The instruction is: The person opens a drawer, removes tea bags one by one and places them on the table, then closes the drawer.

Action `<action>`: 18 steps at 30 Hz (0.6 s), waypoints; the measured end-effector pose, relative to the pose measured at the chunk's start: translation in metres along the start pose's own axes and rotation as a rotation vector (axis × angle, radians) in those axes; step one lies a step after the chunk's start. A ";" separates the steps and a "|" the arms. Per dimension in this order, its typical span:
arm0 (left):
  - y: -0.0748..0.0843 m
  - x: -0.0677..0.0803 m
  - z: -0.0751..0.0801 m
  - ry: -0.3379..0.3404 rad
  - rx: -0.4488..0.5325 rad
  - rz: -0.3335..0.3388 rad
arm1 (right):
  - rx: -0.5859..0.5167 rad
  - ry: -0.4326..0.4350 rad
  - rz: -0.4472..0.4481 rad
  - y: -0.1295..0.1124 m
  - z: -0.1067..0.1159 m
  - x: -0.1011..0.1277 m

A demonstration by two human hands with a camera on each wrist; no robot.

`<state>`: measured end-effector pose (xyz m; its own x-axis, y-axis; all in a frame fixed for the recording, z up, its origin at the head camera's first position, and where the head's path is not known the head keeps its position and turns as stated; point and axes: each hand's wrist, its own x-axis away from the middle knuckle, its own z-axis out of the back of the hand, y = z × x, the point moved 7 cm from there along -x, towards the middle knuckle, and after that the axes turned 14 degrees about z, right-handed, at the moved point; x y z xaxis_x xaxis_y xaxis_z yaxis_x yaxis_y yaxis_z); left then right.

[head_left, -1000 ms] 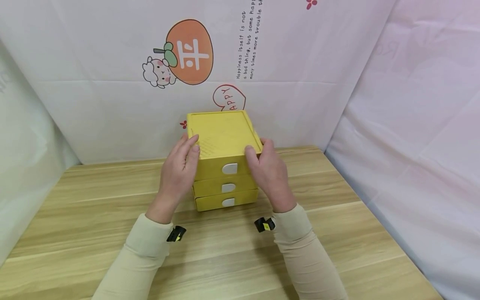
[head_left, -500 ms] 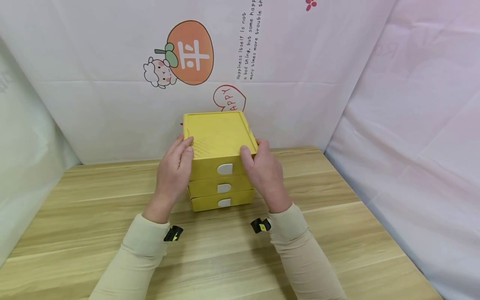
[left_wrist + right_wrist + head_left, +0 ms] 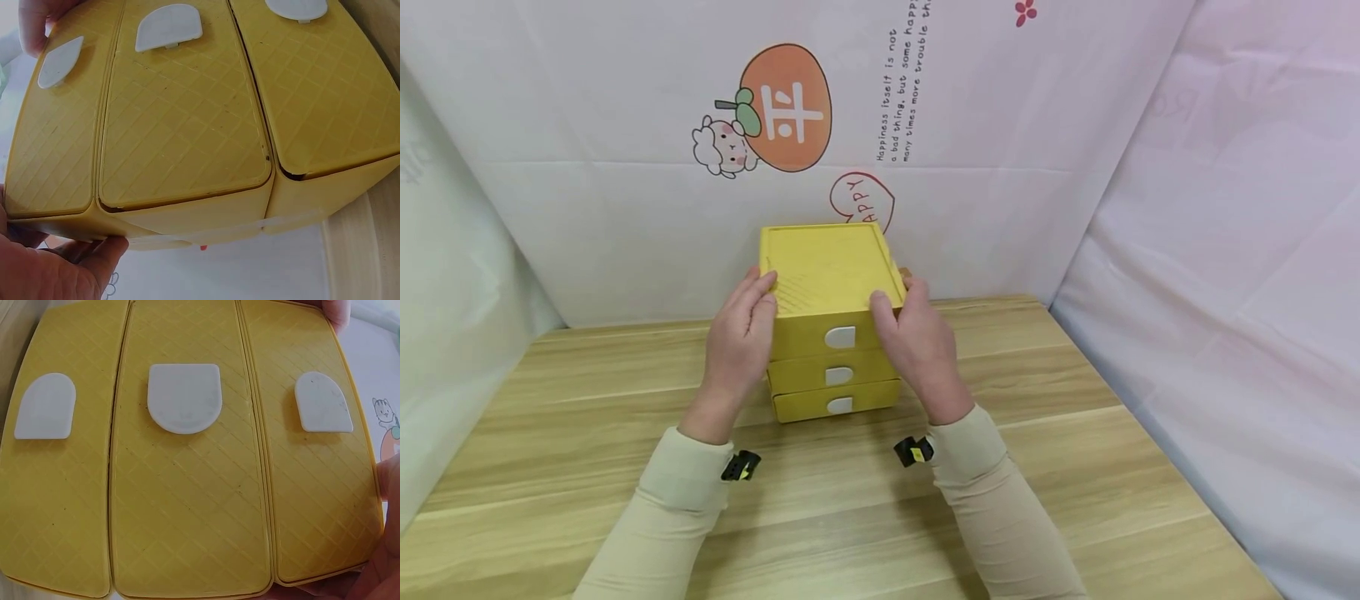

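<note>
A yellow three-drawer storage box point(image 3: 823, 267) with white rounded pulls stands near the table's back edge in the head view, its drawer fronts facing me. My left hand point(image 3: 736, 342) grips its upper left side, fingertips at the top edge. On the opposite side my right hand point(image 3: 921, 346) holds the upper right corner, thumb on the top rim and fingers down the side. The box's drawer fronts point(image 3: 187, 119) fill much of the left wrist view, where fingers point(image 3: 103, 262) press its side wall. All drawers look closed. Whether the base touches the table cannot be told.
The wood-grain table point(image 3: 820, 517) extends in front and to both sides. A white printed cloth point(image 3: 625, 167) hangs close behind the box, and another cloth point(image 3: 1240, 275) borders the right. Black wrist straps point(image 3: 741, 465) sit at both cuffs.
The yellow drawer box has shifted a little to the left, with both hands moving along with it. Their grip looks the same.
</note>
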<state>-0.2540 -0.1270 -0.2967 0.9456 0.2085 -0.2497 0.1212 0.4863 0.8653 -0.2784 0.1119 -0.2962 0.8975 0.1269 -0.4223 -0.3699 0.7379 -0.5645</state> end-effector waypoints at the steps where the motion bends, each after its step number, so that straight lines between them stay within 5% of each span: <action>1: -0.001 0.000 0.000 0.002 0.004 0.003 | 0.000 0.002 0.001 0.000 -0.001 0.000; 18: -0.007 -0.007 0.008 0.015 0.034 0.023 | 0.015 0.010 0.029 -0.007 -0.008 -0.007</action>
<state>-0.2592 -0.1382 -0.2975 0.9437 0.2320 -0.2358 0.1099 0.4525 0.8850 -0.2838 0.1003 -0.2952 0.8841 0.1414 -0.4455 -0.3919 0.7436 -0.5417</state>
